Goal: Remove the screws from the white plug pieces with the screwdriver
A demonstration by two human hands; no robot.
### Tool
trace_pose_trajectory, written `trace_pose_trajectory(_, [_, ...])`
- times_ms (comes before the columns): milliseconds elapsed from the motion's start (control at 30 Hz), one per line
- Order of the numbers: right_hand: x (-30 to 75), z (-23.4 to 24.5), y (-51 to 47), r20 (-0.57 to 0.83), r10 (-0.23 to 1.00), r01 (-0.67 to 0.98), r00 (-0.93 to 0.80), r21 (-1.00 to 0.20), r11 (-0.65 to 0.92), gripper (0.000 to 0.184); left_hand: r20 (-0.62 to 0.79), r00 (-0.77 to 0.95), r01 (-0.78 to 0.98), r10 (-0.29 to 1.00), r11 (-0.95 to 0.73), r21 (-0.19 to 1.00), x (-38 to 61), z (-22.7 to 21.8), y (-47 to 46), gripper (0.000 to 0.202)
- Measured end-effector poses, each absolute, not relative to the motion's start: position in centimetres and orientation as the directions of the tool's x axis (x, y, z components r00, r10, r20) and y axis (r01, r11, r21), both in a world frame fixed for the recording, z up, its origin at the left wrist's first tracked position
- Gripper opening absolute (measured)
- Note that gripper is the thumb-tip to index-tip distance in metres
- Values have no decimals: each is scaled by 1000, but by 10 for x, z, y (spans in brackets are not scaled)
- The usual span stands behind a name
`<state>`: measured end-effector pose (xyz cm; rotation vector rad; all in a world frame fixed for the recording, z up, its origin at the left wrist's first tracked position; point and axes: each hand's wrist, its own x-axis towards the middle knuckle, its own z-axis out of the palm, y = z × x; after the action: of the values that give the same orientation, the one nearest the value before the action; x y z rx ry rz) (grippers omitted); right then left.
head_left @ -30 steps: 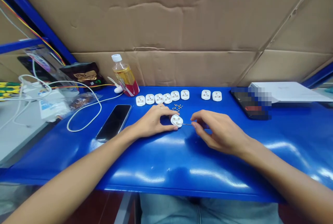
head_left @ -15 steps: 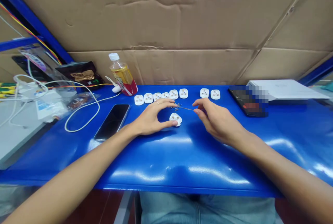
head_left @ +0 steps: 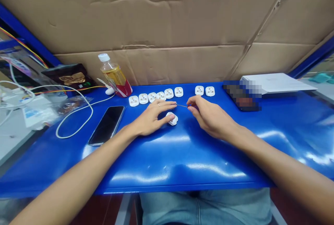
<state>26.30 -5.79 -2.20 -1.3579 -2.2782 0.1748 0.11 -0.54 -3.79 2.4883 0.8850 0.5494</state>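
Beyond the grip, creased cardboard sheets [head_left: 167, 16] line the wall; a blue steel rack beam [head_left: 26, 30] runs up its left side; a glossy blue tabletop [head_left: 52, 172] spans beneath the grip; dark red floor [head_left: 96, 207] shows below; a pale grey counter [head_left: 13, 145] sits left.

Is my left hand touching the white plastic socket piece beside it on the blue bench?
Touching. The head view shows the left hand with its thumb tip resting on the top of the white plastic socket piece, no gap between them.

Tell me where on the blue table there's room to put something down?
Toward the front of the blue table, and right of the right hand, below the blurred device. Crowded: along the back, with white plug pieces, and around the left hand and the thin metal pin.
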Motion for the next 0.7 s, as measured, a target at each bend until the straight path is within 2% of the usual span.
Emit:
trace_pose_trajectory(200, [266, -21, -56, 395, 846, 792, -357, -353, 499, 20, 219, 691, 509, 688, -679, 528, 2, -39, -4, 54])
trace_pose_trajectory(333, [268, -17, -58, 470, 813, 774, -343, -349, 528, 20, 283, 556, 561, 782, -604, 566, 3, -34, -5, 60])
trace_pose_trajectory(433, [269, -15, -59, 534, 774, 757, -341, -333, 563, 19, 158, 426, 644, 891, -421, 639, 7, -28, -10, 57])
trace_pose_trajectory(567, [272, -15, -59, 578, 740, 733, -344, -328, 596, 14, -37, 474, 663, 880, -329, 672, 11, -24, -18, 42])
trace_pose_trajectory(700, [274, -15, -61, 589, 654, 573, -476, -357, 738, 10, -46, 523, 590, 851, -322, 740, 8, -12, -12, 35])
